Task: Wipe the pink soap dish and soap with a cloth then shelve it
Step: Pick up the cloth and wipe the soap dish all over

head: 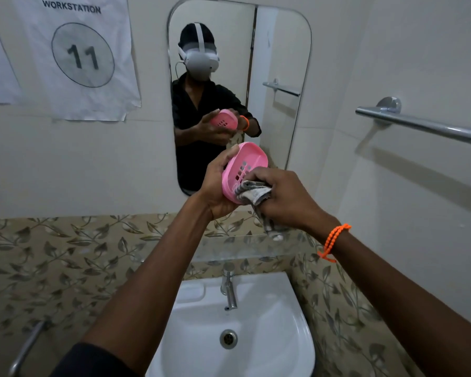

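Two hands are busy up in front of the tall wall mirror [280, 63]. Your left hand [218, 183] grips the pink oval plastic soap dish [245, 164] by its rim, tilted, above the white sink [283, 336]. Your right hand [283, 197] is bunched around the grey striped cloth [252, 193], pressing it into the dish. The dish looks light, hard and maybe slippery, so keep hold at the edge. No soap shows.

Wall paper sheet [76, 58]: "WORKSTATION" over circled no. "11" (top left).
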